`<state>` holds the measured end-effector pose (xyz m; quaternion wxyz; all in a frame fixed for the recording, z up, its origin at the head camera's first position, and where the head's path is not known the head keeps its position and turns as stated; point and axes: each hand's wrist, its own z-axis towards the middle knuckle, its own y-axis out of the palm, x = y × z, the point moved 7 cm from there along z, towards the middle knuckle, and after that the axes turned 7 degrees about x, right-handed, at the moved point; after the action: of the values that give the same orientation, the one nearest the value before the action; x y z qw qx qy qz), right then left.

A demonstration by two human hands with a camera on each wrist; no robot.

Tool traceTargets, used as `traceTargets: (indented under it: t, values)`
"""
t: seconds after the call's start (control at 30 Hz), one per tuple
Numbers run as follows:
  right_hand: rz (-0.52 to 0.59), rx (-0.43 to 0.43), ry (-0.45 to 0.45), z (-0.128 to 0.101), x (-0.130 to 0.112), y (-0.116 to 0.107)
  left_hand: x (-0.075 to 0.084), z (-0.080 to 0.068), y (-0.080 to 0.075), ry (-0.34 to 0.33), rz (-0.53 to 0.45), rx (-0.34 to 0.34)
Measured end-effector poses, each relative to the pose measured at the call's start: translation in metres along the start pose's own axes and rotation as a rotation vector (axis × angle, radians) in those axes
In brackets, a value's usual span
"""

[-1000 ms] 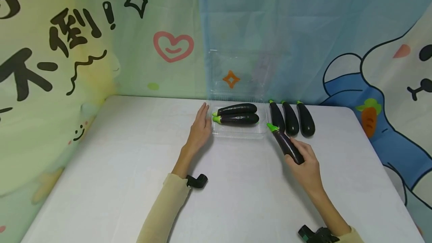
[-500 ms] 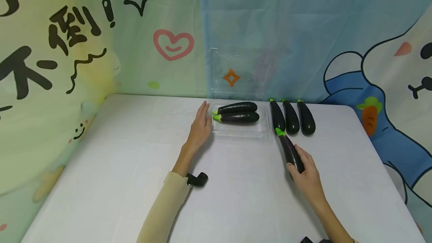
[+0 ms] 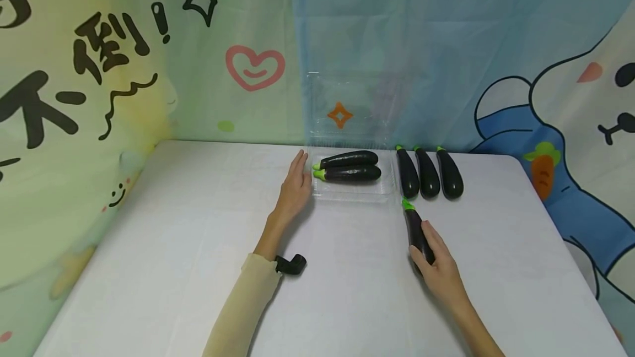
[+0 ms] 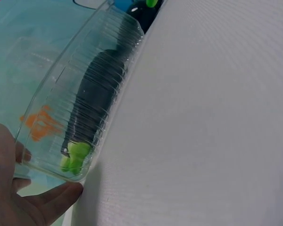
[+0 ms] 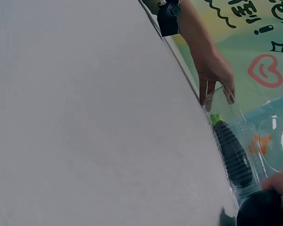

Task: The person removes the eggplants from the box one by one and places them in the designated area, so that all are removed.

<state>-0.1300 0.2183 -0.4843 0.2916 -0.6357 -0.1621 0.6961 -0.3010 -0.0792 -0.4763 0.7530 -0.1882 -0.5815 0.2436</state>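
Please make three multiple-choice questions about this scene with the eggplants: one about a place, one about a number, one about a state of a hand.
1. Where is the clear tray?
A. by the left hand
B. at the table's near edge
C. on the floor

2. How many eggplants lie in the tray?
A. none
B. two
C. five

3. What does the right hand do?
A. lies flat
B. grips an eggplant
C. lifts the tray

Answers: 1 A, the left hand touches its side; 2 B, two eggplants lie side by side; 3 B, fingers curl round the held eggplant.
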Motion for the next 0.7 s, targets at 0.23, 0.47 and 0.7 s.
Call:
traceTargets:
  t: [0.23,0.47,0.7]
  values:
    - [0.016,-0.049,-0.005,-0.003,-0.001,0.008,0.001,-0.001,0.000,-0.004,-0.007,-0.009]
    - [0.000,-0.073,-0.012,-0.001,-0.003,0.012,0.001,0.000,0.000,0.000,-0.002,-0.014]
    - [-0.031,-0.095,0.009,0.000,-0.002,0.011,-0.001,0.000,0.000,0.002,-0.006,-0.008]
